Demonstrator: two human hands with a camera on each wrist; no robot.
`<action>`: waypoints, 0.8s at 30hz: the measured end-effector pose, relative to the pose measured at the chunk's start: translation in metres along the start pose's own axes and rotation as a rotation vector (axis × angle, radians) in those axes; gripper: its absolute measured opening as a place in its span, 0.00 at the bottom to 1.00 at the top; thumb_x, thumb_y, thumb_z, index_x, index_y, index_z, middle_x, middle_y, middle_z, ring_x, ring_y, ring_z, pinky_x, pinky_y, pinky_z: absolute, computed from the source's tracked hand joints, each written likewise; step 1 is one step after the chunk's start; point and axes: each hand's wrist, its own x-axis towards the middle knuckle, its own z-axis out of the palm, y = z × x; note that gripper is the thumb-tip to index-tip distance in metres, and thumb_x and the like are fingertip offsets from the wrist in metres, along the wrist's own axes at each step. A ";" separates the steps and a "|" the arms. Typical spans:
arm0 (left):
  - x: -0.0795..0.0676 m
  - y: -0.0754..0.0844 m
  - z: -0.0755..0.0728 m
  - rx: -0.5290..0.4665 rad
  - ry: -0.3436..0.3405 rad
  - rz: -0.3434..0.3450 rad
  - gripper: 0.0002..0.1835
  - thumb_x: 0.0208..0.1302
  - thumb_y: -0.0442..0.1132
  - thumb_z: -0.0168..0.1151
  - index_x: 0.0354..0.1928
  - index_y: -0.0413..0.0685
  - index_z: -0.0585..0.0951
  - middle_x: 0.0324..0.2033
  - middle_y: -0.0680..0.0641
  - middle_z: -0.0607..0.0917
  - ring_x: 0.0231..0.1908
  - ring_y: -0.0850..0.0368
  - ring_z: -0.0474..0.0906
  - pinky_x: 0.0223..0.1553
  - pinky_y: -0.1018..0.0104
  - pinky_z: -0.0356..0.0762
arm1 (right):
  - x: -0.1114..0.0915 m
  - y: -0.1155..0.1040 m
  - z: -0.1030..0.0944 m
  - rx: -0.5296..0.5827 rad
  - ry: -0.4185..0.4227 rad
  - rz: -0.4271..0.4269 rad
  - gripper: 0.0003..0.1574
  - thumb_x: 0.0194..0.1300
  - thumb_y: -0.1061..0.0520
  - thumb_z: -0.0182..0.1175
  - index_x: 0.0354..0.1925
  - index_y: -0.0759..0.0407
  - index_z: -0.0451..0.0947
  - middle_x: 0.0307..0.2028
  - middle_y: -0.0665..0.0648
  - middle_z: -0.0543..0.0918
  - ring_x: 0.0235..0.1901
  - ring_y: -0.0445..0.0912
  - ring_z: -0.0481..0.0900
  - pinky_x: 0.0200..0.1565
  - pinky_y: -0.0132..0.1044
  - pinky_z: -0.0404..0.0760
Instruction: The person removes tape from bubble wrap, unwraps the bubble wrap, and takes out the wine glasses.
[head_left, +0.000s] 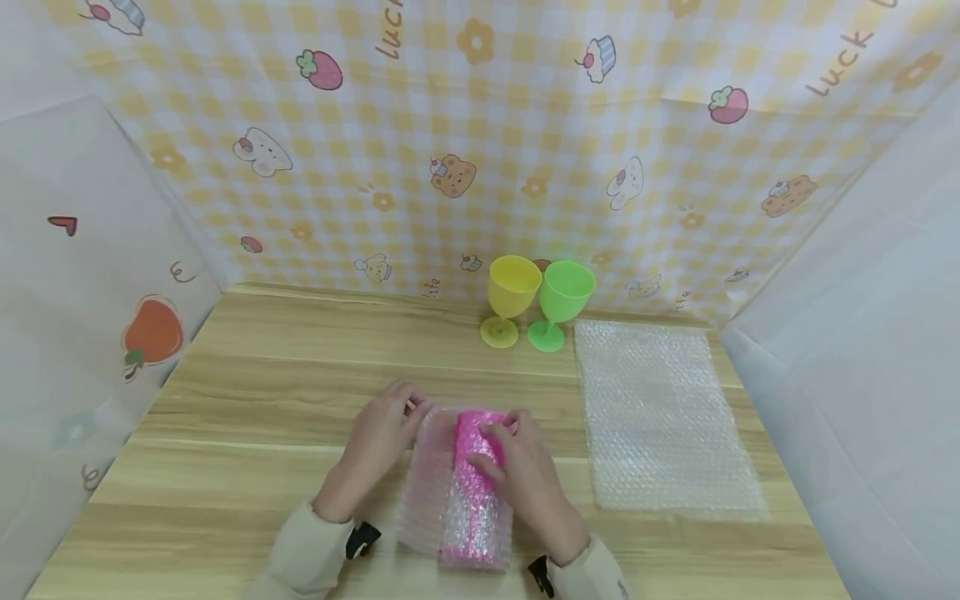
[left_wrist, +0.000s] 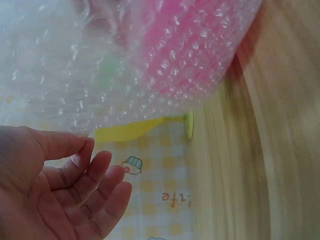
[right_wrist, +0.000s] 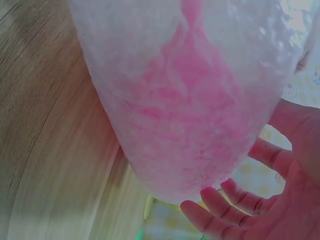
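A pink goblet (head_left: 491, 433) lies on its side, rolled in a sheet of bubble wrap (head_left: 427, 492), its cup end pointing away from me. In the left wrist view, my left hand (left_wrist: 75, 185) pinches the sheet's edge between thumb and index finger, its other fingers loosely bent. That hand (head_left: 384, 429) is at the far left corner of the loose flap. Over the cup end, my right hand (head_left: 528, 462) rests on the wrapped part. Its fingers are spread and lightly bent along the roll in the right wrist view, where the goblet's stem and bowl (right_wrist: 195, 100) show through.
A yellow goblet (head_left: 513, 287) and a green goblet (head_left: 566, 292) stand upright at the back of the wooden table (head_left: 262, 400). Another flat bubble wrap sheet (head_left: 667, 425) lies to the right. A patterned cloth (head_left: 390, 142) hangs behind.
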 end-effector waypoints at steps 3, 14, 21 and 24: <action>-0.001 -0.011 0.000 0.014 0.009 -0.011 0.08 0.60 0.42 0.58 0.32 0.44 0.78 0.31 0.50 0.80 0.23 0.63 0.73 0.21 0.73 0.70 | 0.000 -0.002 0.001 -0.016 -0.010 0.012 0.26 0.50 0.42 0.64 0.46 0.52 0.76 0.40 0.54 0.68 0.35 0.41 0.65 0.32 0.27 0.71; -0.013 -0.059 0.000 0.011 -0.015 -0.112 0.08 0.60 0.40 0.58 0.27 0.43 0.76 0.25 0.49 0.76 0.23 0.60 0.68 0.24 0.69 0.66 | -0.005 0.002 0.001 0.009 -0.013 0.024 0.25 0.52 0.43 0.63 0.45 0.54 0.75 0.42 0.55 0.68 0.34 0.41 0.66 0.27 0.23 0.70; -0.021 -0.080 0.014 0.091 -0.008 -0.128 0.10 0.60 0.39 0.57 0.24 0.42 0.76 0.34 0.40 0.80 0.36 0.44 0.73 0.36 0.53 0.74 | -0.008 0.005 -0.001 0.033 -0.046 0.058 0.25 0.54 0.43 0.61 0.47 0.54 0.74 0.43 0.55 0.68 0.30 0.38 0.65 0.24 0.22 0.69; -0.024 -0.088 0.020 0.144 -0.026 -0.140 0.10 0.60 0.41 0.57 0.23 0.45 0.76 0.39 0.38 0.80 0.41 0.40 0.73 0.43 0.48 0.72 | -0.008 0.007 -0.001 0.044 -0.058 0.078 0.26 0.54 0.44 0.61 0.48 0.54 0.73 0.45 0.55 0.68 0.29 0.38 0.65 0.23 0.21 0.69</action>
